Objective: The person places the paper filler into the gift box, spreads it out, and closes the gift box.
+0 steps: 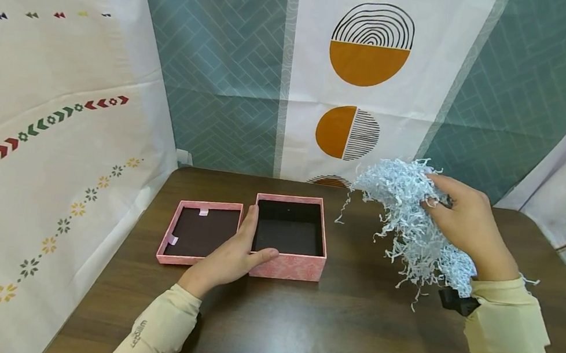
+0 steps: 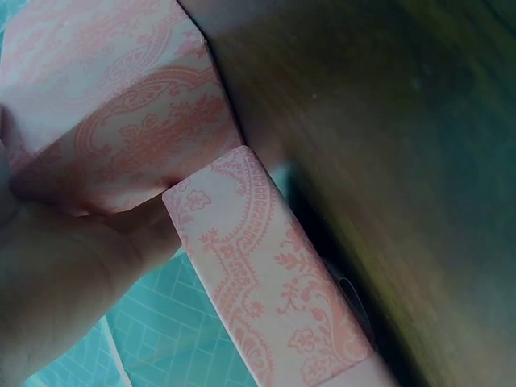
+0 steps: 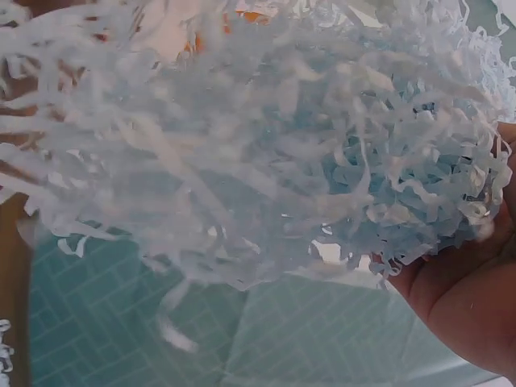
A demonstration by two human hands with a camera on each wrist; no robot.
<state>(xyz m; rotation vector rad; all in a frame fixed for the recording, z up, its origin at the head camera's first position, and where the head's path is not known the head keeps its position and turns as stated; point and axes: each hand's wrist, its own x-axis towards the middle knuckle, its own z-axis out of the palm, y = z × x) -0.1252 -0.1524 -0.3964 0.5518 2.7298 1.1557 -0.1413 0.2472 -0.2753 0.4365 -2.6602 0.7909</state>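
My left hand point(image 1: 233, 255) rests at the near left corner of a pink patterned box point(image 1: 287, 267). Its fingers lie straight along the left wall and the thumb reaches over the front. The box stands uncovered, its dark inside bare. Left of it lies the pink lid point(image 1: 203, 231), inner side up; its patterned side point(image 2: 266, 274) shows in the left wrist view. On the right, my right hand point(image 1: 466, 221) grips a big clump of pale blue shredded paper point(image 1: 402, 190) above the table, strands hanging down. The clump fills most of the right wrist view and hides the fingertips.
More shredded paper point(image 1: 456, 266) shows behind the right wrist. The brown wooden table point(image 1: 291, 335) has rounded far corners. A printed cloth point(image 1: 222, 65) hangs along its back, and a white embroidered cloth point(image 1: 45, 143) hangs at the left.
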